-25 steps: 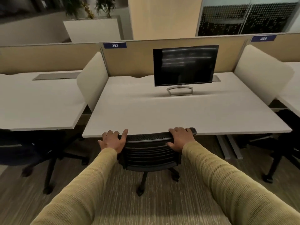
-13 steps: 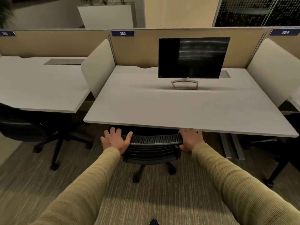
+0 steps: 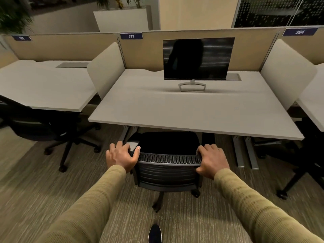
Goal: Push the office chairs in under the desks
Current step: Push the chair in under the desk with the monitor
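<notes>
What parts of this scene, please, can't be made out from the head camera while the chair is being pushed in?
- Front of the chair seat: hidden under the desk edge, in shadow.
- Left hand and right hand palms: turned away against the chair back, so grip firmness is unclear.
- Leftmost desk label: too blurred to read.
- Neighbouring chair on the right: cut off by the frame edge.
- Shoe: cut off at the bottom edge.

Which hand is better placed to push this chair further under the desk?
Neither alone. The left hand and right hand grip opposite ends of the chair back's top rail, so both together should push it straight.
</notes>
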`<state>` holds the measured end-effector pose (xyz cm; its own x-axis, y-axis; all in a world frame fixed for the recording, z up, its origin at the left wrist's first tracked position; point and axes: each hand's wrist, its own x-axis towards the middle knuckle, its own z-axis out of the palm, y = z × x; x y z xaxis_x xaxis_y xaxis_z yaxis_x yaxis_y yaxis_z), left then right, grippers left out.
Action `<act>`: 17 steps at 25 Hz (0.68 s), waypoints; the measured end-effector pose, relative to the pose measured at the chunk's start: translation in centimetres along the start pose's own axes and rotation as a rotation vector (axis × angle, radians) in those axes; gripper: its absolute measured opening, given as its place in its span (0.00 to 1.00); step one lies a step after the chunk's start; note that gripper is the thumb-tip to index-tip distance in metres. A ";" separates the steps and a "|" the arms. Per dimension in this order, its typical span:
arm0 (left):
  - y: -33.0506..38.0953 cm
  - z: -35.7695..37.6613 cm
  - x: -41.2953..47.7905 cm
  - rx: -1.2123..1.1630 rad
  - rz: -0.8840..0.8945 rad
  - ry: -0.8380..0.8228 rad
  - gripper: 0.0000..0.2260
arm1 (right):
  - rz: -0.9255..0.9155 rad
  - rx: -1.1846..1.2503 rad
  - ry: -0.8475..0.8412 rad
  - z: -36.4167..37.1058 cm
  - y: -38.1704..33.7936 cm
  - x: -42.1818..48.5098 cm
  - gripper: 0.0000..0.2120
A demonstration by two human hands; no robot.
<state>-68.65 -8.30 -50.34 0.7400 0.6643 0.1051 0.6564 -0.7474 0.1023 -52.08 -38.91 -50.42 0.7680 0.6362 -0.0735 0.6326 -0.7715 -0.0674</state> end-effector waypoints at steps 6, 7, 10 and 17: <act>3.5 0.2 -0.6 -0.026 0.058 0.020 0.25 | 0.033 -0.001 0.026 -0.6 3.2 -2.1 0.25; 4.0 0.4 -0.3 -0.037 0.067 0.026 0.26 | 0.038 -0.001 0.023 -0.7 3.6 -2.0 0.25; 5.3 0.9 1.5 -0.054 0.101 0.043 0.26 | 0.065 -0.001 0.028 -0.9 4.6 -0.9 0.24; 8.4 2.4 7.3 -0.068 0.118 0.023 0.26 | 0.092 -0.012 -0.011 -1.8 7.5 5.6 0.25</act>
<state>-57.36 -9.75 -51.11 0.8071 0.5727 0.1434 0.5533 -0.8185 0.1550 -42.89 -41.15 -49.51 0.8217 0.5628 -0.0901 0.5609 -0.8265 -0.0476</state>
